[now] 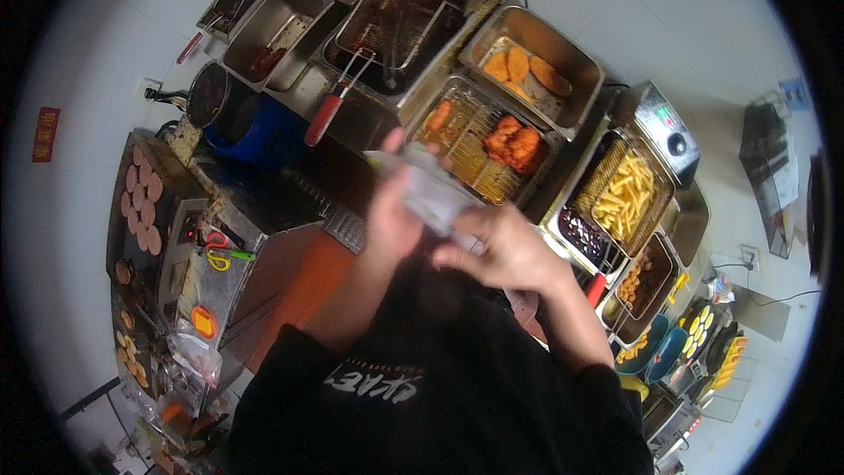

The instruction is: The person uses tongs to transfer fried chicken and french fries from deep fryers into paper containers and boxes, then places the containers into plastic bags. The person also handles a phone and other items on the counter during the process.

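Note:
Both hands meet in front of my chest, at the near side of a frying counter. My left hand (397, 214) holds one end of a pale, printed paper wrapper or bag (432, 191), palm turned up. At the wrapper's other end, my right hand (504, 244) has its fingers bent over the lower edge, blurred by motion; whether they grip it is unclear. What the wrapper contains is hidden. Just beyond the hands lies a wire rack (498, 181) in a metal tray, bearing red-orange fried pieces (513, 145) and one sausage-like piece (438, 115).
A fryer basket of fries (625, 196) stands at the right, with a pan of small brown pieces (636, 284) nearer. Breaded patties (517, 64) lie in a far pan. An empty-looking basket has a red handle (324, 120). At left are a griddle with pink patties (140, 201) and scissors (217, 252).

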Tool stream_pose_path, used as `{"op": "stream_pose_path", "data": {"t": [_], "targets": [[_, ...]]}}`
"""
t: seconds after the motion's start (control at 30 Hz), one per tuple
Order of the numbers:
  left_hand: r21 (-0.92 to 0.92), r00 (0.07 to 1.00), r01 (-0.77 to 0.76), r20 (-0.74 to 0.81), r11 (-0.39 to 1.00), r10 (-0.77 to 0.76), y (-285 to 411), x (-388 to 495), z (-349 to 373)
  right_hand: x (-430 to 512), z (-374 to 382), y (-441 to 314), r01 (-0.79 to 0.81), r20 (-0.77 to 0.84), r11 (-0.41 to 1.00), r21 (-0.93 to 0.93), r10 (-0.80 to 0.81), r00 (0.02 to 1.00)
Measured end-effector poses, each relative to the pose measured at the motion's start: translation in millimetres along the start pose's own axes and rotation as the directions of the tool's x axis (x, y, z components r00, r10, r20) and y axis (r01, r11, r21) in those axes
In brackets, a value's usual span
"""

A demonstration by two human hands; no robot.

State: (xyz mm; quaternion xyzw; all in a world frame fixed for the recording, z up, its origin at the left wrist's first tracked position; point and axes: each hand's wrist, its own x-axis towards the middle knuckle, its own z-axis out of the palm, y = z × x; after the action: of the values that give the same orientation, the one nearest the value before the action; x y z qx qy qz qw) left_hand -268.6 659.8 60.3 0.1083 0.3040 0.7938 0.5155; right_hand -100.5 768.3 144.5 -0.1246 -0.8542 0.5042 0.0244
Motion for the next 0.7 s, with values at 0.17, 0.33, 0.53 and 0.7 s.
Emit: {"op": "stream_pose_path", "data": {"t": [0.17, 0.33, 0.53, 0.7], "targets": [[-0.152, 0.917, -0.072, -0.398, 0.986, 0.006, 100.4, 28.9, -86.0, 201.8, 14.1, 63.4, -0.388, -0.539, 0.919, -0.077, 0.289, 0.791], [-0.472, 0.997, -0.031, -0.077, 0.881, -0.006, 146.2, 39.4, -121.8, 311.4, 38.3, 103.2, -0.623, -0.475, 0.700, -0.348, 0.442, 0.761], [-0.579, 0.986, 0.017, -0.127, 0.815, -0.111, 141.5, 39.1, -127.4, 317.2, 40.1, 132.1, -0.703, -0.556, 0.625, -0.339, 0.469, 0.686], [-0.560, 0.989, 0.101, -0.031, 0.823, -0.143, 125.3, 32.1, -118.9, 296.9, 24.1, 150.3, -0.465, -0.741, 0.886, 0.000, 0.312, 0.595]]}}
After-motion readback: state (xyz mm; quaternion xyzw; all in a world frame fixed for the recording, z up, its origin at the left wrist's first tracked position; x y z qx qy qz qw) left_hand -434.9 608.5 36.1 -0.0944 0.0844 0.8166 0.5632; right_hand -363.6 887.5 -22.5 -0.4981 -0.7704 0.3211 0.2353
